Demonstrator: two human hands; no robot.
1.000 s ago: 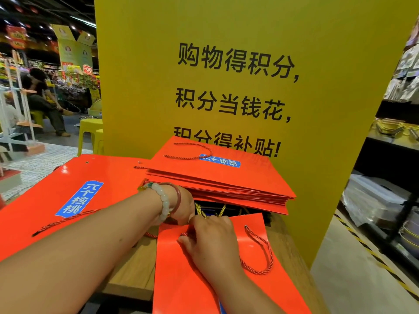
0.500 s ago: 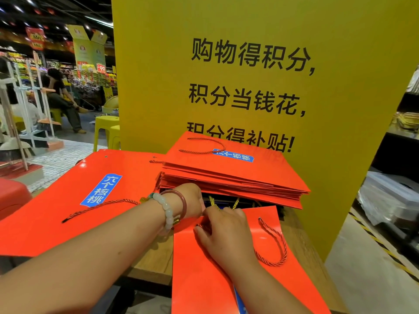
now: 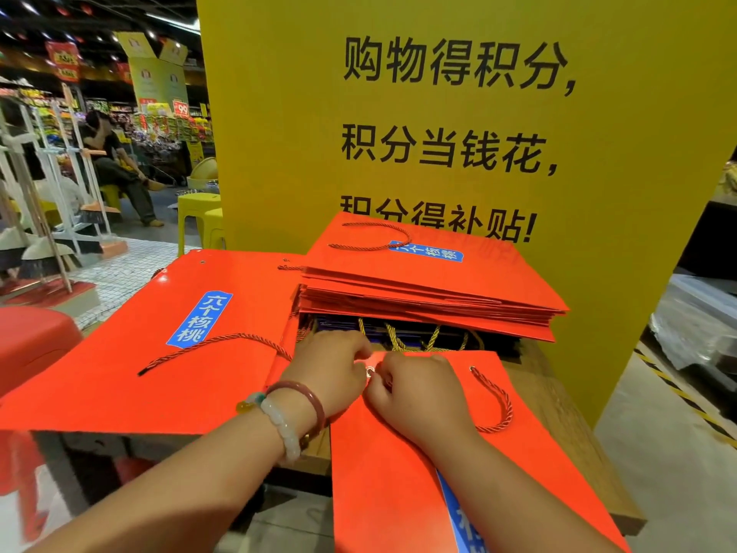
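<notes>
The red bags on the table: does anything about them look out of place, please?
Yes. On the left bag, the far eyelets look empty and a rope lies loose across it. The near bag hangs off the table while the left hand and right hand pinch at its eyelet.

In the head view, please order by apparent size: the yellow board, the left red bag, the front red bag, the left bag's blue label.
1. yellow board
2. left red bag and front red bag: look alike; the front one is nearer and cropped, so unranked
3. blue label
</notes>
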